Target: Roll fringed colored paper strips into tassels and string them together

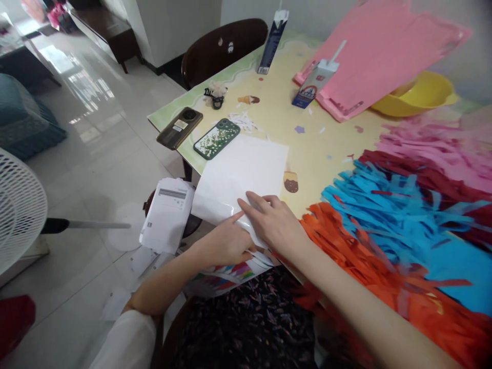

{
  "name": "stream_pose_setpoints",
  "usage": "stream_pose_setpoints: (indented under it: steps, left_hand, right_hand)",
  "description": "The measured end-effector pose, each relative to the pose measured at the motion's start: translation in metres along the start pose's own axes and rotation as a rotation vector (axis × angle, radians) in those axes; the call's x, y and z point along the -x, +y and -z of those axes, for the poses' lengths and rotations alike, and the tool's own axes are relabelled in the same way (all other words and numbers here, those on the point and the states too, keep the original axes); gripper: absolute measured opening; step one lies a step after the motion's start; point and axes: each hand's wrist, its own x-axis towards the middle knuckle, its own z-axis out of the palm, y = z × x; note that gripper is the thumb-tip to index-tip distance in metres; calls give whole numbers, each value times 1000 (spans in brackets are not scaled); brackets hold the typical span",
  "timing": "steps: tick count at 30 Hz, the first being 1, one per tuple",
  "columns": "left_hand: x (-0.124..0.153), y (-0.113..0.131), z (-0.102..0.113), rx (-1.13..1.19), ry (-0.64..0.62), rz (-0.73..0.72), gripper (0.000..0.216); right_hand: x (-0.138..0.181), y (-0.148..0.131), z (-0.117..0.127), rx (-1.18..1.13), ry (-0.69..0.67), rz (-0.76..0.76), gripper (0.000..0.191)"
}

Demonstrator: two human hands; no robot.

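A glossy white sheet lies on the table corner, its near edge bending down over the table's edge. My right hand rests on the sheet with fingers spread and stretched out. Just left of it, my left hand is at the sheet's near edge, index finger extended along the surface and the other fingers curled round the edge. A thin white strip shows below the left fingertips; whether it belongs to the sheet I cannot tell. A green floral phone touches the sheet's far left side.
Fringed orange, blue and pink paper covers the table's right. Two drink cartons, a yellow bowl and a pink board stand farther back. Left are a dark phone, stacked papers and a fan.
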Motion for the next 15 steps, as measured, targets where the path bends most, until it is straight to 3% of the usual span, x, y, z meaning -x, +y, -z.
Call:
stream_pose_setpoints:
  steps: [11,15]
  left_hand:
    - [4,-3,-4,2,15,-42,15]
    - [7,3,-8,-41,52,-45,19]
  right_hand:
    - [8,9,2,-62,-11,31,47]
    - [-7,7,9,-157,-19,-4,34]
